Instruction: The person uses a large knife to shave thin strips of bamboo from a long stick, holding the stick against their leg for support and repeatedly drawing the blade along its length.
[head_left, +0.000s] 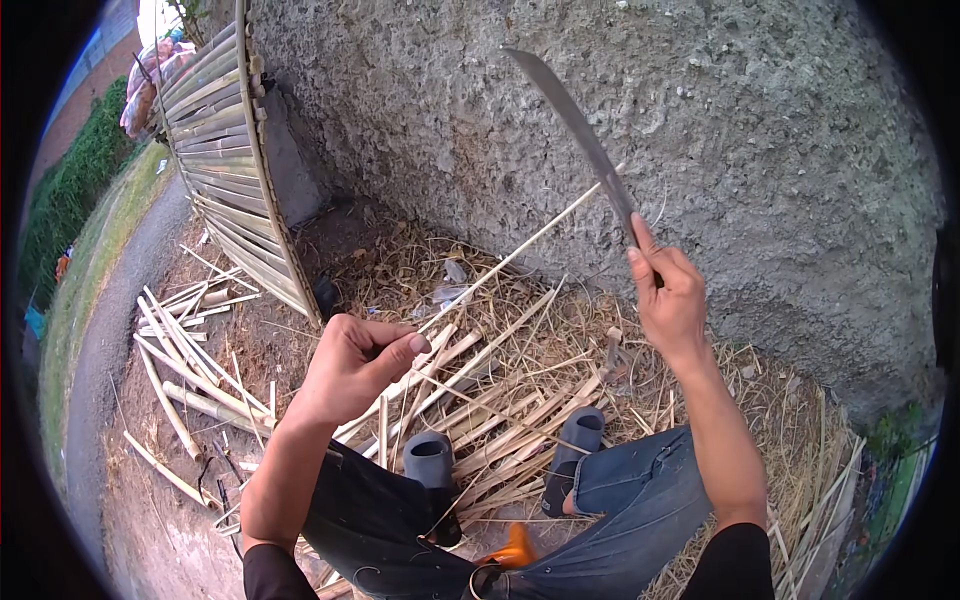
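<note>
Between thumb and fingers, my left hand (362, 365) pinches the near end of a thin, pale bamboo strip (520, 246). The strip slants up and away to the right, its far end by the blade. My right hand (668, 296) is wrapped round the handle of a long machete (580, 122). The dark blade points up and to the left, with a slight curve near its tip. Most of the handle is hidden in my fist. Whether the blade touches the strip, I cannot tell.
A rough concrete wall (420, 110) rises ahead. At the left leans a bamboo slat panel (225, 150). Split bamboo pieces (520, 430) lie between my feet, and more bamboo lengths (185, 345) are scattered at the left. Something orange (512, 548) lies between my legs.
</note>
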